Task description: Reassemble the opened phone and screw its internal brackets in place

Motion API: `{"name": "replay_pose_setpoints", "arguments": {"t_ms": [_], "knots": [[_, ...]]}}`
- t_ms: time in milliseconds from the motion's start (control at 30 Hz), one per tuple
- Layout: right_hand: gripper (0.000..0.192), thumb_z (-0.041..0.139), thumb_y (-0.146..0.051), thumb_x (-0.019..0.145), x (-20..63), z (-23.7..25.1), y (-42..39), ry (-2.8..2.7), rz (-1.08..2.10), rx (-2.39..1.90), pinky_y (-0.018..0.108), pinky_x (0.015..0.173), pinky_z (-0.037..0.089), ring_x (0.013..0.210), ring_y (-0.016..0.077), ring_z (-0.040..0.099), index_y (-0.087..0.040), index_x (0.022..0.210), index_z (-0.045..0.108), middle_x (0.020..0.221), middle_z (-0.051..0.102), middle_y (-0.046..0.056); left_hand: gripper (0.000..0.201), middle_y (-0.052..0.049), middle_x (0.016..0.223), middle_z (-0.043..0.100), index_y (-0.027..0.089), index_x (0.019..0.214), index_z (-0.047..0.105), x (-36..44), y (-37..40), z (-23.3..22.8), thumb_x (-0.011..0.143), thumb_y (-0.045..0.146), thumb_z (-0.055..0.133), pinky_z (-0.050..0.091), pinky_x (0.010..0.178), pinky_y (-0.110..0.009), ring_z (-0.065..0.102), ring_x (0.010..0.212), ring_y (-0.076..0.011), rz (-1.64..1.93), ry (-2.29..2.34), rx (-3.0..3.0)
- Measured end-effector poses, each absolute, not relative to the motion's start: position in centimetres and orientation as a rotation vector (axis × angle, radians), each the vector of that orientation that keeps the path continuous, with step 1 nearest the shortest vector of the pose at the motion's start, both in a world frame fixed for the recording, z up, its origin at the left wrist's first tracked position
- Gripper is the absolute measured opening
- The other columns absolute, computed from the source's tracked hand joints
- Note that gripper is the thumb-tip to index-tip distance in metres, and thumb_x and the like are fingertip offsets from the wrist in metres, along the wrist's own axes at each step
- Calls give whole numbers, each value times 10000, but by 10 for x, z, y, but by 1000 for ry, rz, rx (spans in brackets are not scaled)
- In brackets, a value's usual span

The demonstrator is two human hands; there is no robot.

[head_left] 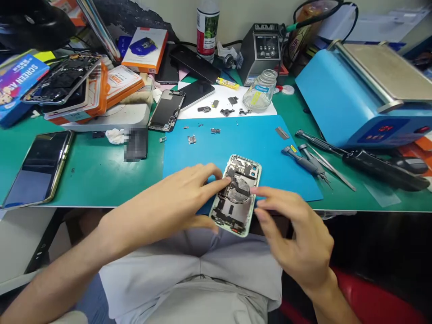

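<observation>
Holding the opened phone (pixel 236 194) at the desk (pixel 101 175) edge, left hand (pixel 175 193) gripping its side, right hand (pixel 297 234) fingertips pinching the other; screen off, small parts (pixel 216 121) out, insides remaining.

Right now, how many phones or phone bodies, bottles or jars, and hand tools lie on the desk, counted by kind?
Phones or phone bodies: 4 (opened phone between the hands, phone at left, two behind the blue mat)
Bottles or jars: 2 (bottle, glass jar)
Hand tools at right: about 4 (screwdrivers)
Total: about 10
</observation>
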State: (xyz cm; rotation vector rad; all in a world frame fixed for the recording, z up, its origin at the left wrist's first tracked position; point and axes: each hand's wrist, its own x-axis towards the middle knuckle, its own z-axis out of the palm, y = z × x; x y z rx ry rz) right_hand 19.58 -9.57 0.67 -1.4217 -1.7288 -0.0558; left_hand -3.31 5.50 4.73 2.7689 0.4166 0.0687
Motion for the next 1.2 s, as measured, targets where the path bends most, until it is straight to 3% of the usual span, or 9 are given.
{"name": "replay_pose_setpoints", "arguments": {"t_ms": [100,300,500,833,1000,1200], "knots": [[264,771,-40,927,184,11,-105,-1878,-114,-1403,354,999,638,1171,218,782,-146,1147,670,1202,802,112,842,-134,1379,652,116,1554,560,-16,44,37,937,642,785,576,986,-451,660,1187,-301,216,455,2793],[195,716,-44,958,184,2,-103,-1994,-202,-1442,394,996,630,1129,237,768,-134,1123,668,1177,803,122,848,-138,1402,645,134,1524,556,-8,31,18,969,773,613,472,877,-463,584,1093,-309,366,563,2838],[151,669,-58,997,182,5,-99,-2104,-254,-1473,428,982,609,1143,261,738,-122,1134,673,1201,796,126,754,-113,1409,627,151,1508,540,-9,34,11,1027,727,614,425,921,-454,539,1118,-296,405,552,2786],[188,585,-32,1022,161,28,-92,-2284,-428,-1617,458,981,563,1052,302,746,-39,1165,706,1167,781,174,613,-120,1385,618,139,1497,544,-8,35,15,1089,590,617,428,859,-459,513,1078,-297,367,542,2801],[204,571,-25,1025,167,29,-90,-2328,-370,-1575,447,1000,574,1062,280,754,-44,1179,704,1153,781,164,625,-108,1374,609,134,1506,563,-11,34,16,1074,577,648,415,869,-459,505,1084,-301,355,548,2801],[180,635,-19,1008,182,23,-94,-2164,-139,-1545,329,968,602,1139,195,769,-140,1137,671,1174,796,99,776,-107,1357,617,123,1514,578,-10,34,16,1024,725,595,407,876,-454,516,1083,-302,380,548,2788]]}}
